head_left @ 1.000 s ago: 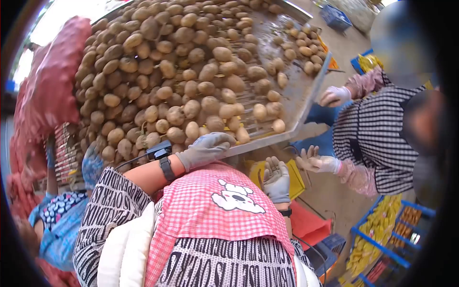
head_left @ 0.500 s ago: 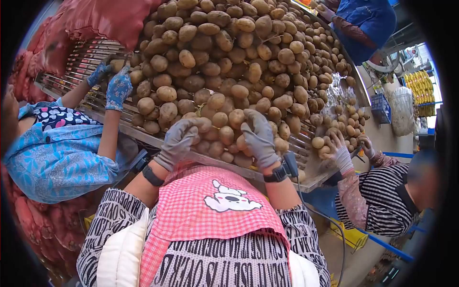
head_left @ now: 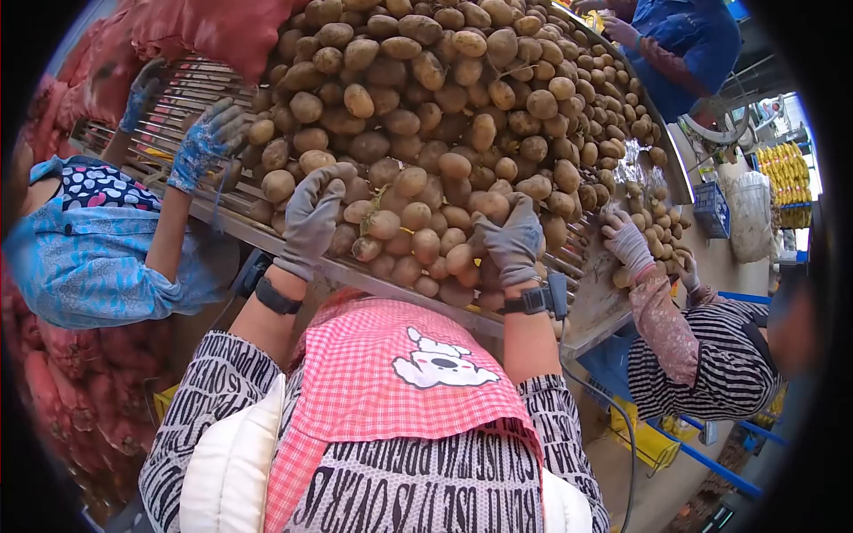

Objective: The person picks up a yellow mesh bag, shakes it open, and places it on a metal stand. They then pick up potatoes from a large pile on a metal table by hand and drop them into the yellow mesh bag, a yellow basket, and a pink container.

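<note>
A large heap of brown potatoes (head_left: pixel 413 182) lies on a slatted metal table in front of me. My left hand (head_left: pixel 311 218), in a grey glove, is over the near left side of the heap with its fingers curled together. Whatever those fingers may hold is hidden. On the right, my gloved right hand (head_left: pixel 514 238) has its thumb and fingers closed around a potato (head_left: pixel 490 206) at the near side of the heap. Between my hands lie loose potatoes, one greenish potato (head_left: pixel 366 249) among them, with bits of green stem.
A co-worker's blue-patterned glove (head_left: pixel 197 147) is above the slats (head_left: pixel 191 89) at left, near red mesh sacks (head_left: pixel 204 35). At right, another person's gloved hand (head_left: pixel 629 242) touches potatoes. A person in blue (head_left: pixel 684 44) stands at the far side. The table's metal edge (head_left: pixel 355 277) runs before me.
My left hand has moved left and up, away from the potatoes in the middle. My right hand has shifted slightly right and closed on a potato. The left co-worker's hands have drawn apart.
</note>
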Demonstrator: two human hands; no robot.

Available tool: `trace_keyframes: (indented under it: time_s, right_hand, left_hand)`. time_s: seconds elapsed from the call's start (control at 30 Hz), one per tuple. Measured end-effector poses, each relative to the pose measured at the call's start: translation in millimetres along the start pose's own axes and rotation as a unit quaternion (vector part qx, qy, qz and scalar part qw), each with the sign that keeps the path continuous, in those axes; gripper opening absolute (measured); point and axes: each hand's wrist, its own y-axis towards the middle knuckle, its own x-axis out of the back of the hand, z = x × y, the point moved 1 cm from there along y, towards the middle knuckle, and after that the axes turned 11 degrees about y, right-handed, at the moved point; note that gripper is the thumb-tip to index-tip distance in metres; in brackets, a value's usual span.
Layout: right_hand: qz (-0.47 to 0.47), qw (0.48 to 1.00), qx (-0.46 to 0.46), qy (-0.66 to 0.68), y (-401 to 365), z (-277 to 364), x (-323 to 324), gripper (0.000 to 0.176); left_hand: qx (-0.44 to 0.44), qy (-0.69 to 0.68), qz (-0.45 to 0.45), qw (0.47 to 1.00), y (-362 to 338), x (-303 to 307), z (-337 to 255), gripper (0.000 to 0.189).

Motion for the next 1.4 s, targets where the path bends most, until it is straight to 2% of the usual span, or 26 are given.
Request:
trace_keyframes:
  time_s: [0.07, 0.13, 0.17, 0.2, 0.23, 0.3, 0.33, 0.4, 0.43, 0.47, 0.5, 0.53, 0.6, 0.67, 0.73, 0.8, 0.87, 0.93, 1.0, 1.07, 1.17, 1.2, 1.27, 1.3, 1.33, 1.4]
  right_hand:
    - [-0.122, 0.959, -0.124, 0.223, 7.3, -25.0, 7.2, 0.064]
    - [-0.224, 0.846, -0.135, 0.465, 11.2, -52.5, 24.3, 0.052]
    - [-0.225, 0.809, -0.139, 0.526, 6.0, -60.6, 39.3, 0.046]
    - [-0.226, 0.768, -0.143, 0.582, -6.2, -66.0, 56.6, 0.04]
    - [-0.226, 0.767, -0.143, 0.584, -19.5, -72.1, 66.1, 0.04]
    - [-0.146, 0.609, -0.216, 0.749, -46.8, -80.8, 77.8, 0.043]
    - [-0.148, 0.61, -0.215, 0.749, -57.8, -78.4, 79.4, 0.043]
    - [-0.086, 0.511, -0.179, 0.836, -78.4, -64.8, 72.8, 0.034]
    - [-0.087, 0.511, -0.178, 0.836, -87.5, -54.8, 69.8, 0.034]
    - [-0.07, 0.457, -0.214, 0.86, -96.4, -42.6, 65.4, 0.034]
    - [-0.052, 0.401, -0.248, 0.88, -104.3, -31.7, 60.4, 0.035]
    - [-0.084, 0.385, -0.27, 0.879, -111.2, -23.9, 54.2, 0.037]
    - [-0.037, 0.335, -0.275, 0.9, -121.7, -3.8, 53.3, 0.042]
    - [-0.02, 0.324, -0.316, 0.891, -126.0, -4.4, 46.1, 0.042]
    - [0.001, 0.314, -0.357, 0.88, -129.1, -4.1, 42.4, 0.043]
    - [-0.008, 0.273, -0.391, 0.879, -134.2, -1.5, 40.6, 0.04]
    - [-0.011, 0.247, -0.396, 0.884, -140.1, 0.6, 41.5, 0.036]
    - [0.026, 0.27, -0.422, 0.865, -146.3, 0.7, 41.3, 0.033]
    - [0.041, 0.305, -0.397, 0.864, -147.5, 6.5, 40.1, 0.035]
    - [0.115, 0.238, -0.379, 0.887, -141.4, 13.7, 40.1, 0.044]
    - [0.137, 0.222, -0.344, 0.902, -139.5, 17.2, 42.8, 0.056]
    - [0.144, 0.226, -0.332, 0.904, -139.6, 18.0, 44.5, 0.057]
    - [0.145, 0.226, -0.326, 0.906, -138.2, 27.0, 53.3, 0.057]
    - [0.151, 0.225, -0.323, 0.907, -138.5, 30.9, 55.7, 0.056]
    - [0.147, 0.227, -0.32, 0.908, -140.3, 32.3, 54.2, 0.056]
    - [0.174, 0.166, -0.285, 0.928, -145.8, 30.7, 49.7, 0.053]
  left_hand:
    - [-0.024, 0.008, -0.005, 1.0, -0.5, 10.5, 0.9, 0.023]
    - [0.008, 0.084, 0.011, 0.996, -4.9, 18.6, 7.8, 0.025]
    - [0.078, 0.04, 0.044, 0.995, -15.2, 16.2, -5.1, 0.027]
    - [0.078, 0.041, 0.043, 0.995, -24.1, 14.6, -5.7, 0.027]
    - [0.035, 0.152, 0.088, 0.984, -32.3, 12.4, -5.7, 0.03]
    - [-0.047, 0.294, 0.14, 0.944, -46.6, 4.2, -4.2, 0.038]
    - [-0.048, 0.293, 0.141, 0.944, -44.6, -2.8, 0.9, 0.038]
    - [-0.195, 0.395, 0.11, 0.891, -37.5, -20.9, 6.9, 0.04]
    - [-0.163, 0.333, 0.116, 0.921, -30.5, -30.9, -4.1, 0.047]
    - [-0.164, 0.333, 0.116, 0.921, -21.0, -40.7, -5.6, 0.047]
    - [-0.175, 0.368, 0.076, 0.91, -9.5, -49.2, -6.7, 0.052]
    - [-0.187, 0.402, 0.037, 0.896, 1.7, -55.4, -7.4, 0.057]
    - [-0.186, 0.451, 0.037, 0.872, 14.6, -65.9, -8.3, 0.065]
    - [-0.165, 0.497, 0.126, 0.842, 20.5, -76.3, -14.5, 0.065]
    - [-0.206, 0.498, 0.166, 0.826, 17.7, -84.3, 0.9, 0.057]
    - [-0.306, 0.604, 0.222, 0.702, 2.9, -93.9, 12.9, 0.048]
    - [-0.28, 0.586, 0.197, 0.735, 6.4, -98.1, 23.8, 0.043]
    - [-0.302, 0.578, 0.285, 0.702, 15.9, -92.6, 3.0, 0.044]
    - [-0.292, 0.573, 0.305, 0.703, 23.7, -88.9, -15.4, 0.046]
    - [-0.286, 0.565, 0.329, 0.701, 25.6, -87.7, -11.7, 0.048]
    - [-0.271, 0.5, 0.221, 0.793, 23.3, -87.5, 4.9, 0.051]
    - [-0.275, 0.497, 0.223, 0.792, 21.7, -90.6, -1.2, 0.051]
    - [-0.114, 0.359, 0.191, 0.907, 20.8, -94.1, -22.5, 0.051]
    - [-0.105, 0.267, 0.226, 0.931, 7.5, -102.1, -53.7, 0.05]
    - [-0.108, 0.265, 0.23, 0.93, -4.3, -109.5, -63.1, 0.05]
    - [-0.253, 0.268, 0.401, 0.839, -29.9, -124.6, -72.9, 0.052]
